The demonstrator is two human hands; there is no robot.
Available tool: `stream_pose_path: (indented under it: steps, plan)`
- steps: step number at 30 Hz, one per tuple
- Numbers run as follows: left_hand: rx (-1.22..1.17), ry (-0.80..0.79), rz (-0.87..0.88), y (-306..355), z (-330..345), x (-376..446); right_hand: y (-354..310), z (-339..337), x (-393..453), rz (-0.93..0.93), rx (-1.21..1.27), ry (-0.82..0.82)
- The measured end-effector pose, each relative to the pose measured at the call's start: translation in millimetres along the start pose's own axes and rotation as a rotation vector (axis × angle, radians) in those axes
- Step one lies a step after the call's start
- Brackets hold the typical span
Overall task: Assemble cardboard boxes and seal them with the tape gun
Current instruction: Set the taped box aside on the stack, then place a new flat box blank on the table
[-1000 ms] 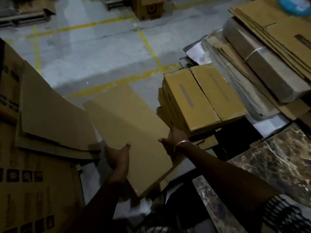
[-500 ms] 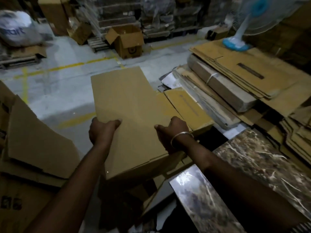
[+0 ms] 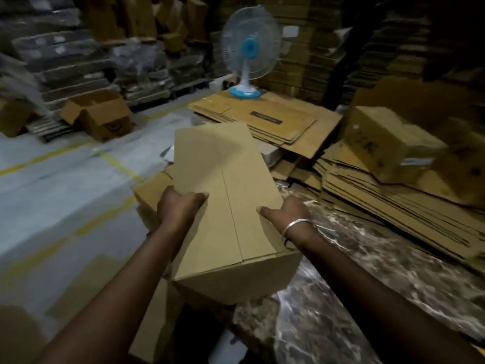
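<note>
Marbled desk at right, flat cardboard stacks piled along its far side w/ a table fan behind. Cardboard box, squared up, top flaps meeting at a center seam, held over desk's left edge. Left hand & right hand grip box sides, thumbs on top.

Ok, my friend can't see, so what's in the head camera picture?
Two hands, the left hand and right hand, grip the sides of a plain cardboard box with an untaped seam on top. Behind it lie flat cardboard stacks, and a blue and white fan stands further back.
</note>
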State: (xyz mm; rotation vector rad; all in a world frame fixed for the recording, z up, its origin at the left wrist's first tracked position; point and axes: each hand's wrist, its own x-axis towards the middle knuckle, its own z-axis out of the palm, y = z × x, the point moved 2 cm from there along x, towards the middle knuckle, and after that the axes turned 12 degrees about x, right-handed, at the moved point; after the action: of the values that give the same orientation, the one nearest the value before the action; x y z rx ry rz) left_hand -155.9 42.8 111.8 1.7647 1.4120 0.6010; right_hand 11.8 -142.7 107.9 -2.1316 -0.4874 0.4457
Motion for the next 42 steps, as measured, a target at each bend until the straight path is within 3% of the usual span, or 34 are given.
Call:
stream_pose_path:
  steps: [9,18,21,25,29,33,35,42]
  plan:
    - [0.125,-0.340,0.141,48,131,-92,122,-112,-54,0.311,0.166,0.256]
    - [0.167,-0.545,0.338,54,191,-132,175,-137,-102,0.429,0.236,0.422]
    - [0.205,-0.542,0.391,54,196,-134,173,-139,-101,0.391,0.181,0.472]
    - [0.260,-0.548,0.463,58,196,-134,161,-135,-88,0.365,-0.052,0.362]
    - [0.548,-0.496,0.755,57,201,-142,160,-126,-89,0.454,-0.180,0.348]
    - [0.815,-0.619,1.042,70,227,-142,166,-122,-95,0.488,-0.211,0.390]
    - [0.833,-0.663,1.089,78,238,-143,169,-123,-97,0.486,-0.182,0.442]
    - [0.710,-0.598,1.269,106,274,-145,181,-128,-94,0.537,-0.204,0.501]
